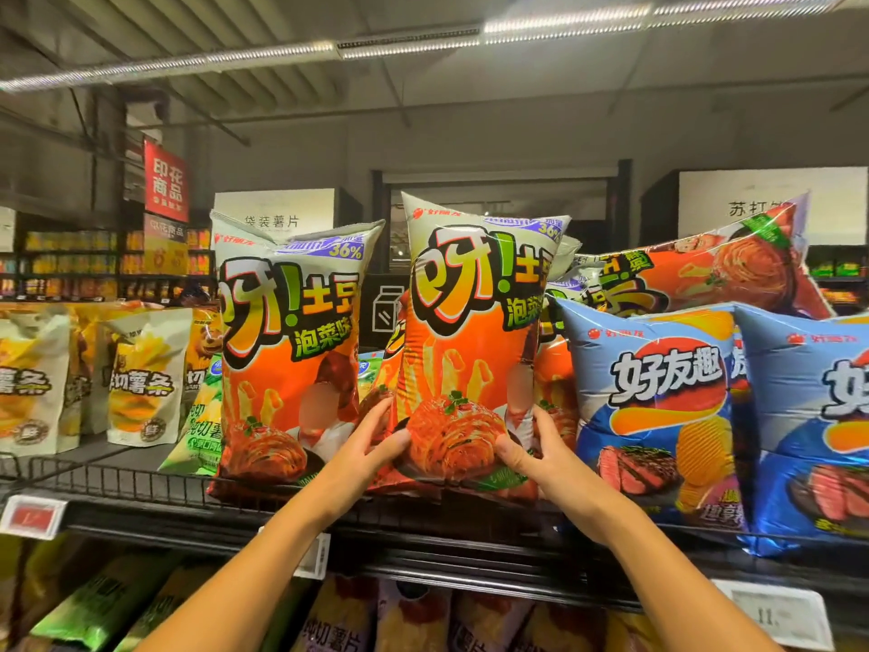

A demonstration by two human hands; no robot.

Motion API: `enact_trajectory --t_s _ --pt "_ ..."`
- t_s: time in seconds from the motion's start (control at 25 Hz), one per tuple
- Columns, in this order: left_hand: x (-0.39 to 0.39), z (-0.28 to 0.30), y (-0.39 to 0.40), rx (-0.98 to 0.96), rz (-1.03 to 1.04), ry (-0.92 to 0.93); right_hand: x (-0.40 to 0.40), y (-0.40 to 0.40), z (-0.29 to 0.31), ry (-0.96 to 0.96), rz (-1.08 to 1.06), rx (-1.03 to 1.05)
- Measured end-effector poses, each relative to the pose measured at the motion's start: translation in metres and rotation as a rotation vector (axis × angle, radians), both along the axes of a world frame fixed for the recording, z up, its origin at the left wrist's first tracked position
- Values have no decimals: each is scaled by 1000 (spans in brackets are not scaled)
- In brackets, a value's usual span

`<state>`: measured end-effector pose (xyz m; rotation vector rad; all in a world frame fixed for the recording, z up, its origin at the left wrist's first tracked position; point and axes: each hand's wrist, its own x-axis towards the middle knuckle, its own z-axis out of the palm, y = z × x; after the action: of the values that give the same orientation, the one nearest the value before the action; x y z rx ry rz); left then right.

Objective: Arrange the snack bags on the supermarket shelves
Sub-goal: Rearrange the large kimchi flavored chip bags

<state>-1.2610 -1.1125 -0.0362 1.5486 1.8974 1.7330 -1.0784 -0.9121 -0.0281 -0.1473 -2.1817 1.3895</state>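
Orange snack bag point(470, 350), lower corners hidden behind both hands.

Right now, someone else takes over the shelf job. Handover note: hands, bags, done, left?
Left hand and right hand both grip the lower edges of the middle orange bag, upright at the shelf rail.
A second orange bag stands upright to its left; blue bags stand to its right.
A tipped orange bag lies across the blue ones.
Done: front row mostly faced.
Left: seat the held bag, probably straighten the tipped one.
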Motion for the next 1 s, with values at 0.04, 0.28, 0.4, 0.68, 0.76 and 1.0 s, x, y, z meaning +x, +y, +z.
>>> enact_trajectory --t_s 0.04,0.28,0.4,0.68,0.76,1.0 --pt "1 1 0 -7 7 -10 0 -1 0 7 3 8" --pt "1 2 1 -31 10 -11 2 1 0 -3 -16 47" --pt "-3 3 2 -50 -35 -28 1 2 0 -22 -62 18" --pt "-19 2 0 -54 -116 -100 -3 -1 6 -89 -78 -70" --pt "-17 3 -4 -22 -157 -109 -4 -1 5 -101 -86 -104" --pt "-13 3 -8 -7 -174 -90 -5 1 3 -91 -84 -111"
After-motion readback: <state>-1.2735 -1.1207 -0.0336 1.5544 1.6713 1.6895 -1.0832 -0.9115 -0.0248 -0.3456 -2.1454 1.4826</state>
